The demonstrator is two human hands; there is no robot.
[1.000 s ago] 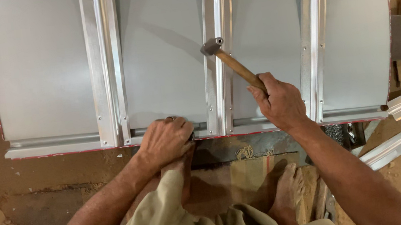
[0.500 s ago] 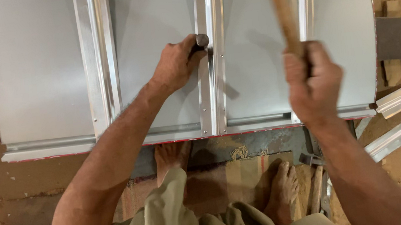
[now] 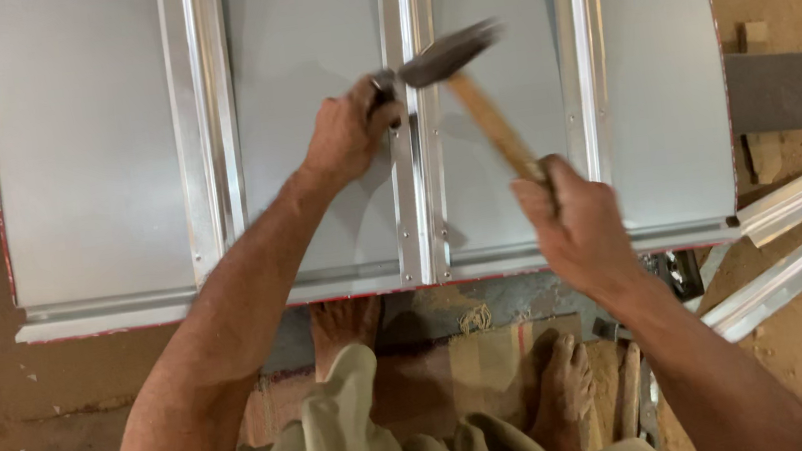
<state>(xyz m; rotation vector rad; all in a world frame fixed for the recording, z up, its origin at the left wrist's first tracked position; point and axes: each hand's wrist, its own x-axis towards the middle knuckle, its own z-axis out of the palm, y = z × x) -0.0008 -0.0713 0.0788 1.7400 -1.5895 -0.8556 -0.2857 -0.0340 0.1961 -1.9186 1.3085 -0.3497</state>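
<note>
A large grey sheet-metal panel (image 3: 92,160) with raised aluminium strips lies on the ground in front of me. My left hand (image 3: 346,136) is closed around a short dark punch (image 3: 383,84), held against the middle strip (image 3: 419,183). My right hand (image 3: 577,226) grips the wooden handle of a hammer (image 3: 490,120). The blurred steel hammer head (image 3: 447,54) is right at the top of the punch. My bare feet (image 3: 342,323) rest just below the panel's near edge.
Loose aluminium channel pieces (image 3: 801,200) lie at the right on the dirt floor. A dark flat bar (image 3: 793,90) sticks out from the panel's right side. Tools (image 3: 631,391) lie by my right foot on a worn mat (image 3: 467,359).
My left hand moved from the panel's near edge up to the middle strip with the punch. The hammer rose high, then swung down onto the punch top.
</note>
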